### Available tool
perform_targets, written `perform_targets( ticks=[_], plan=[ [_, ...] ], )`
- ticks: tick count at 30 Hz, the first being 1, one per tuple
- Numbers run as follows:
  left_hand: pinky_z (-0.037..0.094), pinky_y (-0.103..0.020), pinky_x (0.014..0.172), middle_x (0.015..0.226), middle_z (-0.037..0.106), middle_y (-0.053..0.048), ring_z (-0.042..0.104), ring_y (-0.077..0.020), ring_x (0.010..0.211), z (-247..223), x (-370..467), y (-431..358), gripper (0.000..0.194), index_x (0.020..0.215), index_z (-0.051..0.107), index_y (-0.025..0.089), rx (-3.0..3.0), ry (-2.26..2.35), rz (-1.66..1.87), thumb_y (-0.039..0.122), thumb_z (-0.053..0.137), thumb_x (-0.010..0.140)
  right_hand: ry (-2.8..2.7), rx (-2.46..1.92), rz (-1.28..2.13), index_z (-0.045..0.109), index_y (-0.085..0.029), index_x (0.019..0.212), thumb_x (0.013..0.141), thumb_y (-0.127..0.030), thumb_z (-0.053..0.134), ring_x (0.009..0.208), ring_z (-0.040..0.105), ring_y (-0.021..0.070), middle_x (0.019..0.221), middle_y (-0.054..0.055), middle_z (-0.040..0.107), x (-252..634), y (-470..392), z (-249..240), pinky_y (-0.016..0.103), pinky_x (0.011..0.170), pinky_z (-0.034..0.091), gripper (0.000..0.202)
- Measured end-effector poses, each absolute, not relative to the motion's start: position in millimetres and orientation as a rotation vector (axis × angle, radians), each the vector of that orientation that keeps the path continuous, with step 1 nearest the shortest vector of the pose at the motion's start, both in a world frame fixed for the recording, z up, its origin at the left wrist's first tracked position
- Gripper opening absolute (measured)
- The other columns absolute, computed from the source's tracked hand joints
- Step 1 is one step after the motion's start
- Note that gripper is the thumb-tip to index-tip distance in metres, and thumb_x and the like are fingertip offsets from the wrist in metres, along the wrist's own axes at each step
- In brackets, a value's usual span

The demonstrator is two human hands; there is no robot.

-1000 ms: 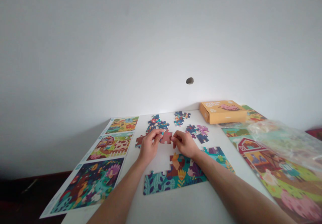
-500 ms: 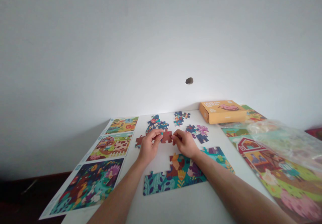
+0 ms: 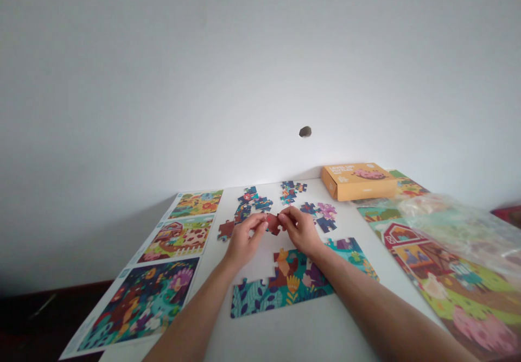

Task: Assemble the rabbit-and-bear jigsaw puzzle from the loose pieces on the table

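Between both hands is a reddish-brown jigsaw puzzle piece (image 3: 274, 224), tilted above the white table. My left hand (image 3: 245, 241) pinches its left side, and my right hand (image 3: 300, 228) pinches its right side. Nearer to me lies a joined section of puzzle (image 3: 293, 281), with teal leaves, an orange fox and a yellow flower; my right forearm covers part of it. Beyond my left hand, loose pieces (image 3: 245, 210) lie in a group, with a brown piece (image 3: 225, 230) beside them. More dark blue and pink pieces (image 3: 326, 210) rest beyond my right hand.
A sheet of printed pictures (image 3: 175, 237) lies along the table's left side. At the back right stands an orange puzzle box (image 3: 358, 182) against the wall. Farm-scene picture sheets (image 3: 439, 275) and a clear plastic bag (image 3: 456, 226) cover the right. Another small cluster of pieces (image 3: 288, 192) lies at the back.
The brown puzzle piece has turned and tilted between my fingers, so less of its face shows. My hands have come slightly closer together.
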State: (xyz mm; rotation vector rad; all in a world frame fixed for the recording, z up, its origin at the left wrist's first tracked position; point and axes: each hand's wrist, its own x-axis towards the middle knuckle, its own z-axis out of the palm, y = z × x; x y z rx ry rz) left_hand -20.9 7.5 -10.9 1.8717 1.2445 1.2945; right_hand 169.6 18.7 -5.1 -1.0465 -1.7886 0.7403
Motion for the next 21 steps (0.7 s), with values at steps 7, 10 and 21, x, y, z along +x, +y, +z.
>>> perform_targets(
  ticks=[7,10,21],
  plan=[
    [0.044,-0.022,0.060,0.064,0.059,0.002,0.057,-0.0124,0.061,-7.3,-21.5,6.9,0.019,0.080,0.057,0.018,1.857,1.266,1.289,0.035,0.056,0.089,-1.869,-1.062,0.666,0.063,-0.018,0.077,0.090,-0.045,0.055,0.057,0.047,0.0104,0.065,0.000,0.059,168.0,20.2,-6.8,0.022,0.056,0.036,0.031],
    [0.046,-0.024,0.064,0.069,0.066,0.000,0.062,-0.0148,0.066,-2.9,-20.6,4.5,0.023,0.075,0.058,0.017,1.880,1.222,1.191,0.036,0.056,0.089,-1.769,-1.066,0.696,0.064,-0.018,0.083,0.093,-0.045,0.050,0.059,0.052,0.0114,0.068,0.001,0.063,168.4,21.0,-7.4,0.022,0.059,0.039,0.031],
    [0.052,-0.032,0.076,0.083,0.070,-0.006,0.068,-0.0211,0.080,0.6,-21.1,0.6,0.042,0.127,0.055,0.019,1.765,1.114,1.154,0.033,0.056,0.087,-1.819,-1.100,0.695,0.063,-0.018,0.077,0.094,-0.043,0.046,0.056,0.048,0.0114,0.063,0.000,0.061,169.9,19.0,-5.9,0.023,0.057,0.037,0.035]
  ],
)
